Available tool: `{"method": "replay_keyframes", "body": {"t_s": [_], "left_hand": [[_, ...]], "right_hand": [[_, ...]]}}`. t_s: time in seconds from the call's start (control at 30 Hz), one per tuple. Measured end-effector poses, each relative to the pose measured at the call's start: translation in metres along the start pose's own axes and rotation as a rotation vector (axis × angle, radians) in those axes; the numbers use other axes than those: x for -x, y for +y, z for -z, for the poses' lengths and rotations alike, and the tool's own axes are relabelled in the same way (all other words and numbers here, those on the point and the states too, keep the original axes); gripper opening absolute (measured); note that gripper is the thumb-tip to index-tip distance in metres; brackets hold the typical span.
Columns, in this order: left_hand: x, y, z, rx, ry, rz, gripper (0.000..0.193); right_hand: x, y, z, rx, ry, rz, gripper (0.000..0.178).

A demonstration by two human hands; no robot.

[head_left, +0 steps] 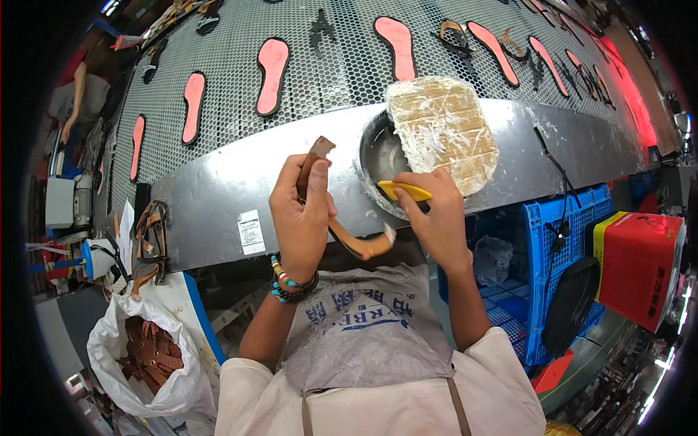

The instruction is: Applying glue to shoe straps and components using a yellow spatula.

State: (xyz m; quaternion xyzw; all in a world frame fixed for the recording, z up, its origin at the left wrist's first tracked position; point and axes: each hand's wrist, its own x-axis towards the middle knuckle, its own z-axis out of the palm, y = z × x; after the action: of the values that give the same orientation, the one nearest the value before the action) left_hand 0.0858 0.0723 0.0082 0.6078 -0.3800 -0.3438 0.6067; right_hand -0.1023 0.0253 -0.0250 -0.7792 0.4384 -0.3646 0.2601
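Note:
My left hand [299, 218] is closed around a brown leather strap [356, 245]. One end of the strap sticks up above the thumb, and the rest curves down toward my apron with a pale tip. In the fingers of my right hand [442, 218] is a small flat yellow piece [411, 190], held at the near rim of a round dark bowl [363, 156]. A rectangular cardboard cover [443, 134], caked with whitish film, lies over the bowl's right part. What the bowl holds is hard to make out.
Beyond the metal ledge [211, 196], a mesh belt [233, 65] carries several pink-topped soles [273, 73] and dark strap pieces. On the left stand hanging straps [151, 232] and a white sack [116, 363] of brown pieces. Blue crates [534, 291] and a red box [640, 269] are at right.

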Motion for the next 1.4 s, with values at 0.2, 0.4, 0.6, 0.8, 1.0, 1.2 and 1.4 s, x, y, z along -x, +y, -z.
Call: {"method": "replay_keyframes", "body": {"t_s": [0.2, 0.4, 0.6, 0.8, 1.0, 1.2, 1.4], "left_hand": [[-0.024, -0.011, -0.013, -0.395, 0.115, -0.448, 0.012], [-0.033, -0.013, -0.030, -0.446, 0.118, -0.575, 0.007], [-0.042, -0.020, -0.039, -0.459, 0.126, -0.670, 0.011], [-0.042, -0.019, -0.041, -0.460, 0.149, -0.651, 0.012], [-0.048, -0.018, -0.042, -0.449, 0.174, -0.648, 0.013], [-0.071, 0.007, -0.037, -0.394, 0.317, -0.593, 0.012], [-0.201, 0.010, -0.036, -0.675, 0.378, -1.206, 0.019]], "right_hand": [[-0.002, -0.014, 0.006, -0.110, 0.173, -0.102, 0.013], [-0.002, -0.011, 0.012, -0.002, 0.098, -0.112, 0.013], [0.002, -0.014, 0.017, -0.201, 0.072, -0.022, 0.015], [0.002, -0.016, 0.014, -0.210, 0.036, 0.017, 0.014], [0.002, -0.023, 0.007, -0.155, 0.092, 0.029, 0.014], [-0.002, -0.008, 0.022, -0.053, 0.229, 0.037, 0.014], [0.011, -0.013, 0.040, -0.136, 0.291, -0.097, 0.014]]}}
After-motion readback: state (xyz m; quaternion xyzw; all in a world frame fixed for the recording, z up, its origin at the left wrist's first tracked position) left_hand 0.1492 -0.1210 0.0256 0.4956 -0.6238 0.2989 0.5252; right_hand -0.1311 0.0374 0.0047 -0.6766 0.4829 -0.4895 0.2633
